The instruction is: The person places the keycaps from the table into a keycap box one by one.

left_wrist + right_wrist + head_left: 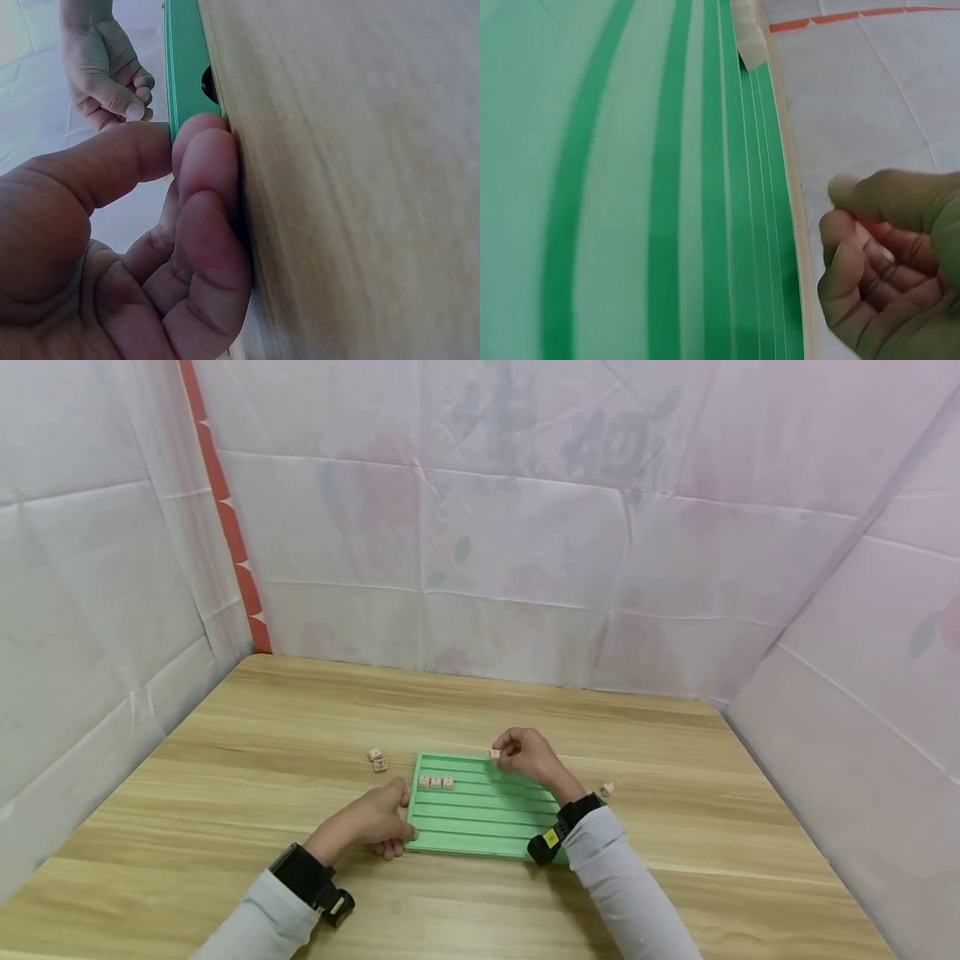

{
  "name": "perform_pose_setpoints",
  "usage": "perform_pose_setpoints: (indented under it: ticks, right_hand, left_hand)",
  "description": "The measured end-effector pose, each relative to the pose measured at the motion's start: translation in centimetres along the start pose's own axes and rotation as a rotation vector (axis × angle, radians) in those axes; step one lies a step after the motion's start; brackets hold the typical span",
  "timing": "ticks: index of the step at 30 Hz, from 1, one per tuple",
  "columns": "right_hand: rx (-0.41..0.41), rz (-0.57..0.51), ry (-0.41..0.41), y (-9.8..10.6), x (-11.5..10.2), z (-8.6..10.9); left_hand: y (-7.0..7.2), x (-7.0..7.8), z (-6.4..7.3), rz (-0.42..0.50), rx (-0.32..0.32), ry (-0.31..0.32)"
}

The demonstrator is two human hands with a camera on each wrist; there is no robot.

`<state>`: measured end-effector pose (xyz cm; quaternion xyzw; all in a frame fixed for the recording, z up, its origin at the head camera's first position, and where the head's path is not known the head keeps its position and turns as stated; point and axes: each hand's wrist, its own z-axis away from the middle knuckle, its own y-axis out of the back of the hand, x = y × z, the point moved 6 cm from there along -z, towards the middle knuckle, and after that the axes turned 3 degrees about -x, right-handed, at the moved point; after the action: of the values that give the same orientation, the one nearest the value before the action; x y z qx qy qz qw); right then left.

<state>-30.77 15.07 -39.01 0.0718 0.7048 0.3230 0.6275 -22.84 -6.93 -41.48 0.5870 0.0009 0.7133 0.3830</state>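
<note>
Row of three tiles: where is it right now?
In the head view, the three tiles sit at the left end of the green tray, just right of the left hand.

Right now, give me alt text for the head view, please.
A person's right-hand grip pinches a small pale square block near the far edge of a green ribbed rectangular tray; the left-hand grip holds its left edge. Three similar blocks sit in a row on it.

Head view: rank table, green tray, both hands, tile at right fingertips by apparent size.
Largest to smallest:
1. table
2. green tray
3. left hand and right hand: too alike to rank
4. tile
</note>
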Motion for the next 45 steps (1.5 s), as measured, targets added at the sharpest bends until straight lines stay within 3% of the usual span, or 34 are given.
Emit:
perform_pose_setpoints:
  ticks: [6,12,19,35,45]
  right_hand:
    - [0.033,0.028,-0.099,-0.7,-0.1,0.1]
    - [0.011,0.012,-0.144,-1.5,-0.3,0.2]
    - [-0.047,0.009,-0.138,-2.3,-0.6,0.4]
    - [-0.141,0.158,-0.070,-3.9,-1.7,0.4]
    - [-0.156,0.186,-0.081,-4.8,-2.1,-0.1]
  left_hand:
    - [0.1,-0.2,-0.1,-0.005,-0.001,0.002]
    - [0.1,-0.1,-0.2,-0.012,0.000,-0.005]
    - [0.1,0.0,-0.2,-0.016,-0.001,-0.011]
    - [0.1,-0.2,-0.1,-0.004,-0.013,-0.018]
    - [0.3,0.1,0.3,0.000,-0.001,-0.023]
